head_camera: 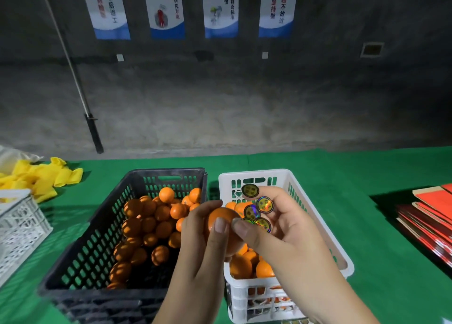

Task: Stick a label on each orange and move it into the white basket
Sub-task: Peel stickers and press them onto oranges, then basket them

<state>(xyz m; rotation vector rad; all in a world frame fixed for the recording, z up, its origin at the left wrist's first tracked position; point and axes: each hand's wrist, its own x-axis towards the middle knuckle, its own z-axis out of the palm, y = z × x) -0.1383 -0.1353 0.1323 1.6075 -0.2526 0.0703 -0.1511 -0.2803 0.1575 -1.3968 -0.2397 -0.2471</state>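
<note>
1. Spreading under everything, the green cloth-covered desk carries a black slotted plastic crate of oranges beside a white slotted plastic basket.
2. Left hand grip is clamped on a round orange above both containers' adjoining edges.
3. Right hand thumb touches that orange; round holographic labels cling to its curled fingers.

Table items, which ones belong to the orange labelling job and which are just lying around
In the job:
orange held in the left hand
round stickers on the right hand
black crate of oranges
white basket, some oranges inside

Lying about:
yellow pieces, far left
white lattice basket, left edge
red card stack, right
</note>
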